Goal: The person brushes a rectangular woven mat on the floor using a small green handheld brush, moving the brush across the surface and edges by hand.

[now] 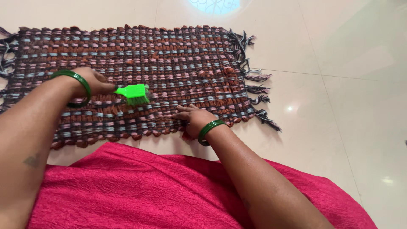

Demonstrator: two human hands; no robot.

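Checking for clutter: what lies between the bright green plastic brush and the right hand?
Only bare woven brown rug between green brush and right hand, head view.

There is one mat (127, 80), one green brush (133, 94), two hands (95, 81) and two green bangles (210, 129), one on each wrist.

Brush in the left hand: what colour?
Bright green brush, bristles included; seen clearly in the head view.

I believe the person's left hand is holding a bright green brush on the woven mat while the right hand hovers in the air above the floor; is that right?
Not quite. The head view shows the right hand resting flat on the woven mat, near its front edge, not hovering. The left hand does hold the bright green brush on the mat.
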